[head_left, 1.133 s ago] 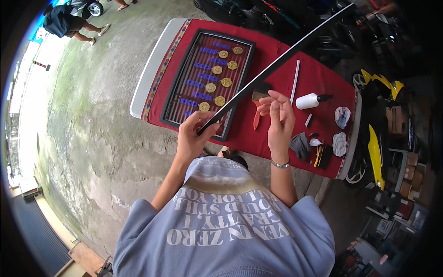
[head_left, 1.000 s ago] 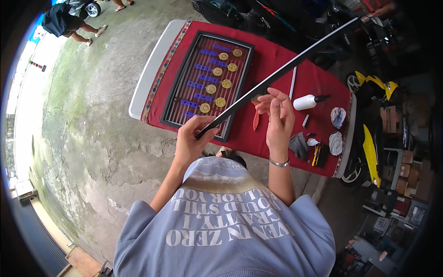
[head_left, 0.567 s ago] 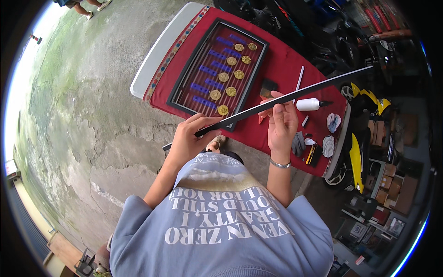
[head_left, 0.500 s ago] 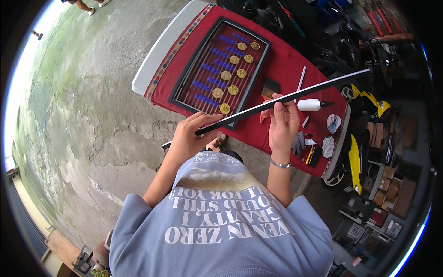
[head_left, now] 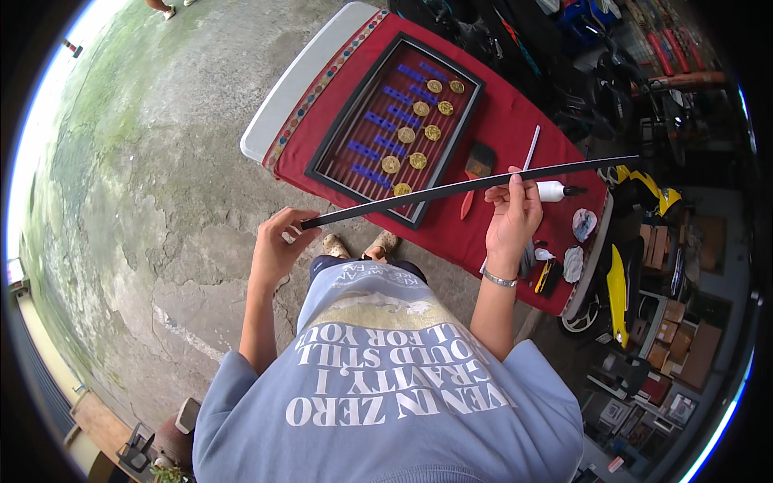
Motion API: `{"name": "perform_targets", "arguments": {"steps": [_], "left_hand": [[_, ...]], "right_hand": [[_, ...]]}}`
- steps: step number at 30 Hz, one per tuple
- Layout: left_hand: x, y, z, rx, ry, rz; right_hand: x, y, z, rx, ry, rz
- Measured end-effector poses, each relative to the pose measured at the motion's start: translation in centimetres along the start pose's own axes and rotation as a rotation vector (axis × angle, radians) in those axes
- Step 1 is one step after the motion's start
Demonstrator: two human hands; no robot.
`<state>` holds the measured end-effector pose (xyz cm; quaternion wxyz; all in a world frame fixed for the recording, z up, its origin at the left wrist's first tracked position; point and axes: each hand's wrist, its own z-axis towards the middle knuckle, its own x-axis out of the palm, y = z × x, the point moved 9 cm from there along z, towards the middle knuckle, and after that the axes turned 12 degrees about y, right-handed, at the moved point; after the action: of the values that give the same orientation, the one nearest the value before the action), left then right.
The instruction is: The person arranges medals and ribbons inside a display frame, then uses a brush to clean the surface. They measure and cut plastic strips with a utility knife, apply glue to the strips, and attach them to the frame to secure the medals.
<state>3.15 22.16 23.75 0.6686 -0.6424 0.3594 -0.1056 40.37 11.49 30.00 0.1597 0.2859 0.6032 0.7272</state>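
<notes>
A long, thin black strip (head_left: 439, 191) slants across the front of the table, rising toward the right. My left hand (head_left: 278, 237) pinches its lower end between thumb and fingers. Farther along, my right hand (head_left: 514, 216) grips it from below, fingertips bent over the edge. Behind the strip lies a black frame (head_left: 354, 103) holding several gold medals (head_left: 407, 135) on blue ribbons; the strip passes over its near corner. A flat brush (head_left: 479, 159) with a red handle lies beside the frame, its handle just beyond the strip.
A red cloth (head_left: 515, 113) covers the table. Near my right hand are a white bottle (head_left: 551, 191), a white stick (head_left: 533, 145), a yellow-and-black cutter (head_left: 547, 278) and crumpled white wads (head_left: 573, 264). Motorcycles and yellow panels (head_left: 618, 306) stand beyond the table's right side.
My left hand has moved left and slid to the strip's end; my right hand has shifted slightly right. The strip has turned flatter, and its white face no longer shows.
</notes>
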Motion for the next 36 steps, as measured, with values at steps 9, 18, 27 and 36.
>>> {"name": "perform_targets", "arguments": {"steps": [9,18,27,36], "left_hand": [[-1.8,0.0,0.1,0.059,-0.135,-0.007],[-3.2,1.5,1.1,0.066,-0.181,-0.239],[-4.6,6.6,0.8,0.051,-0.240,-0.350],[-6.4,11.5,0.4,-0.024,-0.256,-0.323]], "right_hand": [[0.2,1.4,-0.5,-0.055,0.012,0.043],[-0.6,2.2,-1.4,-0.099,0.018,0.055],[0.2,2.7,-2.1,-0.122,0.093,0.042],[1.0,2.7,-2.8,-0.118,0.175,0.024]]}}
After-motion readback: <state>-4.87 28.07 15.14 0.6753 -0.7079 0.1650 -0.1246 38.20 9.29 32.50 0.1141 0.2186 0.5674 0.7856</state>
